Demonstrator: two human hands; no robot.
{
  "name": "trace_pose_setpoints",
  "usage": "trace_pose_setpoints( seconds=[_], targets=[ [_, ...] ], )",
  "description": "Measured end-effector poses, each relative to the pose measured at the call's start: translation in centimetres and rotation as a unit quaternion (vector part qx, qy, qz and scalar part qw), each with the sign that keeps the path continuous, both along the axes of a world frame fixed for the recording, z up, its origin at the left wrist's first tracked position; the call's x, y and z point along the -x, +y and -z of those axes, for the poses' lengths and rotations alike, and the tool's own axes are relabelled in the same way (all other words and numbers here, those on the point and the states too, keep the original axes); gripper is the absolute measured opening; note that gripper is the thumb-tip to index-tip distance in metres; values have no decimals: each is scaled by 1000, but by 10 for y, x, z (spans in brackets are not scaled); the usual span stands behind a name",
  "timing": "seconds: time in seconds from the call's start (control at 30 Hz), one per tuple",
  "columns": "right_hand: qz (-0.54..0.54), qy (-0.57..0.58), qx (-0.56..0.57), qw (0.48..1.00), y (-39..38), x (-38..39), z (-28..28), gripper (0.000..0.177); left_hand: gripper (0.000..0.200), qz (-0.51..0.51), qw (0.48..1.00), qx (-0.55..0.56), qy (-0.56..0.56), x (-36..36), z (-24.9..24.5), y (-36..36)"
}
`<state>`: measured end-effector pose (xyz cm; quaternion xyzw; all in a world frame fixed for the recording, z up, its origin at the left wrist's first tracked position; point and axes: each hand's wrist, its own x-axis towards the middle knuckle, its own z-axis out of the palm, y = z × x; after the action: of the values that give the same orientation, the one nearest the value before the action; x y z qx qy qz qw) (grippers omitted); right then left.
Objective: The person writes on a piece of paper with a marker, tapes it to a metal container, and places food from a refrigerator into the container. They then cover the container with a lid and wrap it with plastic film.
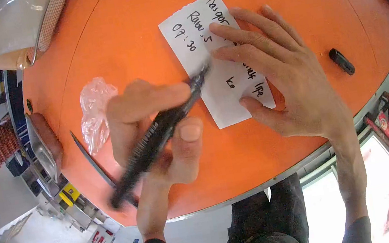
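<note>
Orange counter (118, 37). Left hand (147, 118) grip closed round black marker (157, 136), tip on paper slip (225, 109). Right hand (294, 87) flat, fingers spread, pinning slip. Press slip firmly; light strokes clear of fingers.

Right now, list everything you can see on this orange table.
table: one, orange, fills most of the view
paper slip: one, white with black handwriting, upper middle of table
marker: one, black, tip at the paper slip
cap: one, black, lying alone on table's right side
plastic wrap: one, clear, crumpled, left of the marker
metal tray: one, silver, at table's left edge
left hand: one, shut around the marker
right hand: one, fingers flat on the paper slip
</note>
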<state>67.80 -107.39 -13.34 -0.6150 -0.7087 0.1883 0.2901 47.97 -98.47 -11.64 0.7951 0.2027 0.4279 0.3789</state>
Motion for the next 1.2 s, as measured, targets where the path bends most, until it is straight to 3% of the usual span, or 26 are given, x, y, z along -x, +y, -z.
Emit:
trace_pose_setpoints(
  seconds=[0.03,0.2,0.3,0.37,0.4,0.47,0.5,0.57,0.77,0.9,0.97,1.07,1.2],
  targets=[
    [5,8,3,1000,0,0,-1,58,26,-1,997,47,-59,-5,7,-2],
    [16,23,10,1000,-1,2,0,66,20,-7,998,63,-13,-10,14,-1],
    [21,15,7,1000,1,4,6,68,20,-13,997,-16,68,-7,21,3],
    [1,-96,-28,995,5,0,14,68,19,-13,996,-39,78,-4,20,9],
    [3,-95,-27,995,7,-2,20,68,18,-14,994,-63,84,-4,20,11],
    [12,-112,-137,984,10,0,32,67,18,-30,992,-75,97,-7,21,12],
    [12,-109,-135,985,9,0,29,67,17,-50,989,-87,107,-7,22,12],
    [-1,-104,-23,994,5,-1,15,67,17,-60,988,-70,122,-7,22,9],
    [6,-5,-16,1000,5,3,-2,72,19,-61,990,-82,96,-4,22,9],
    [31,-19,-41,998,6,6,6,74,19,-67,988,-70,117,-6,23,4],
    [24,-104,-24,994,6,0,17,76,19,-74,987,-64,130,-7,22,4],
    [47,-32,-81,995,8,8,17,77,17,-78,987,-50,135,-8,21,5],
    [26,-96,-30,995,4,-3,22,77,16,-75,987,-63,130,-5,20,7]
  ],
)
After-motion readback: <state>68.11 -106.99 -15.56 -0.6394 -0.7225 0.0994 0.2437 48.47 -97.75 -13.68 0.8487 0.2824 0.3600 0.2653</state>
